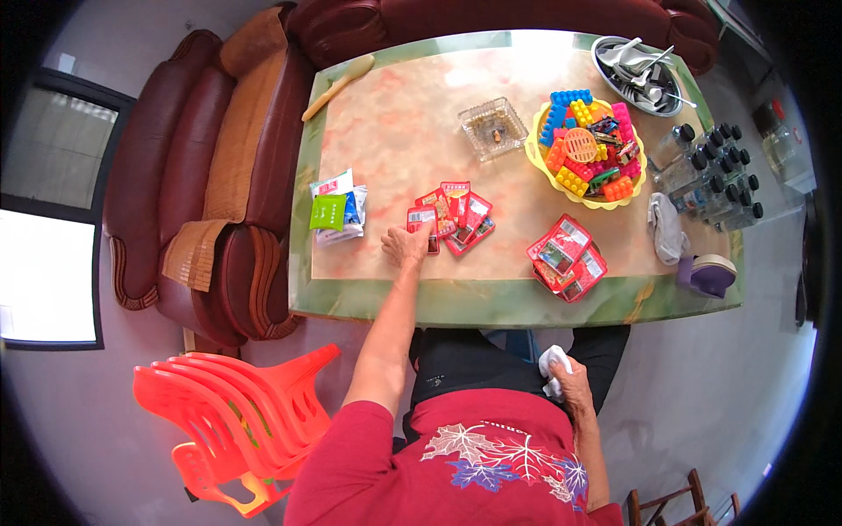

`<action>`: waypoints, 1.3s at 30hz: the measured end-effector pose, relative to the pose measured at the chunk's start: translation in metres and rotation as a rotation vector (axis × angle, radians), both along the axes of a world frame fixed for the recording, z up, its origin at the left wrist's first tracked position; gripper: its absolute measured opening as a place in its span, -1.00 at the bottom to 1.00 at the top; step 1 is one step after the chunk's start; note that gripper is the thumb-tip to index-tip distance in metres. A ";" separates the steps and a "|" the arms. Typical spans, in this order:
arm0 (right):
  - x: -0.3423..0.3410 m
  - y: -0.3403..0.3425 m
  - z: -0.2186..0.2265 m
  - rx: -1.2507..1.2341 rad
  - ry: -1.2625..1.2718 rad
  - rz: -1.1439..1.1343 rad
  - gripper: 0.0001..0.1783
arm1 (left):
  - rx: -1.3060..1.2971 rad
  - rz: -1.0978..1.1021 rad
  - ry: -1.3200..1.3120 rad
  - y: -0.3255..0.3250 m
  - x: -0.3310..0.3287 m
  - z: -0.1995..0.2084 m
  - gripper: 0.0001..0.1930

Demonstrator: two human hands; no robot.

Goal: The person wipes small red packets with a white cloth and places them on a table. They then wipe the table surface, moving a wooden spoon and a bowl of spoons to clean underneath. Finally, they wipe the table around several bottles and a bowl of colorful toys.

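My left hand reaches onto the table, its fingers bent around the near left edge of a red snack packet. That packet lies beside a fanned group of similar red packets. Down at my lap, my right hand is closed on a crumpled white cloth. Further right on the table, a second overlapping pile of red packets lies near the front edge. To the left of my left hand sits a small heap of white and blue packets, with a green packet on top.
A glass ashtray, a yellow basket of toy blocks and a metal bowl of spoons stand behind. Dark-capped jars, a grey cloth and a purple-and-cream object are right. Stacked red chairs stand at left.
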State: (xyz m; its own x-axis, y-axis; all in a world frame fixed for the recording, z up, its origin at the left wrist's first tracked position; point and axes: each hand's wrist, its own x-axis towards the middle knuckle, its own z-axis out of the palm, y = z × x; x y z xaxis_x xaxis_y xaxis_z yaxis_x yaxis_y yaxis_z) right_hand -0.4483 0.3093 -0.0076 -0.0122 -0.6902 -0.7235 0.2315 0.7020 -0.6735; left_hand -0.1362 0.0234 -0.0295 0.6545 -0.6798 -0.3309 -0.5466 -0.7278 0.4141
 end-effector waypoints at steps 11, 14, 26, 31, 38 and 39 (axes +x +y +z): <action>0.005 0.004 0.000 -0.063 0.029 -0.030 -0.67 | -0.266 -0.004 0.115 0.059 0.025 -0.018 -0.23; 0.006 0.006 -0.010 -0.095 0.057 -0.022 -0.70 | -0.391 -0.059 0.721 0.094 0.037 -0.028 -0.56; 0.042 -0.085 0.083 -0.974 0.979 0.088 -0.54 | -0.156 -0.168 1.764 0.184 -0.116 0.091 -0.64; 0.056 -0.074 0.094 -1.032 1.268 0.216 -0.50 | -0.110 0.063 1.939 0.190 -0.144 0.109 -0.54; 0.053 -0.048 0.108 -1.199 1.110 0.403 -0.56 | 0.062 -0.046 2.032 0.193 -0.140 0.114 -0.24; 0.051 -0.050 0.110 -1.205 1.083 0.400 -0.56 | 0.082 -0.059 2.056 0.193 -0.140 0.115 -0.24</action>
